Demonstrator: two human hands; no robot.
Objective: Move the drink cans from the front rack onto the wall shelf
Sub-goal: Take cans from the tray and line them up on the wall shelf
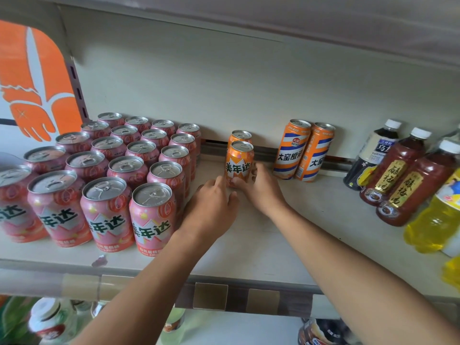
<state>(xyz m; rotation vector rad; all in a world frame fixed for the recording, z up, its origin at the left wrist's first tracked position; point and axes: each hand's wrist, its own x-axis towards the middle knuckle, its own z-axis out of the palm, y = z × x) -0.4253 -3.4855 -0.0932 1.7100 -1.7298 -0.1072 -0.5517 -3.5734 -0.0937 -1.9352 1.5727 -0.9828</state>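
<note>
Both bare forearms enter from the bottom edge and reach up over the front lip of the pale beige wall shelf (pixel 286 245). Below that lip, blurred bottle tops (pixel 47 319) on a lower level fill the bottom edge of the view.

Grip state: the right hand (pixel 261 189) is wrapped around the lower part of the short orange aluminium drink can (pixel 239 161), thumb on the can's front face, fingers curled round its right side. The left hand (pixel 211 207) lies palm down on the can's left, fingertips reaching its base; whether they touch the can cannot be told. This hand holds nothing.

Position of the task item: the gripped can stands upright on the shelf surface, towards the back wall. Directly behind the grip, a second orange can (pixel 241 136) of the same kind stands upright in line against the rear rail.

Left of the grip, a block of pink aluminium drink cans (pixel 119 175) stands upright in rows from the back wall to the front edge; the nearest row lies just beside the left wrist. Right of the grip, two tall orange-and-white striped cans (pixel 302 151) stand touching each other at the back, apart from the held can. Farther right are a dark tea bottle (pixel 373 155), two red-brown plum drink bottles (pixel 403 175) and a yellow drink bottle (pixel 435 215).
</note>
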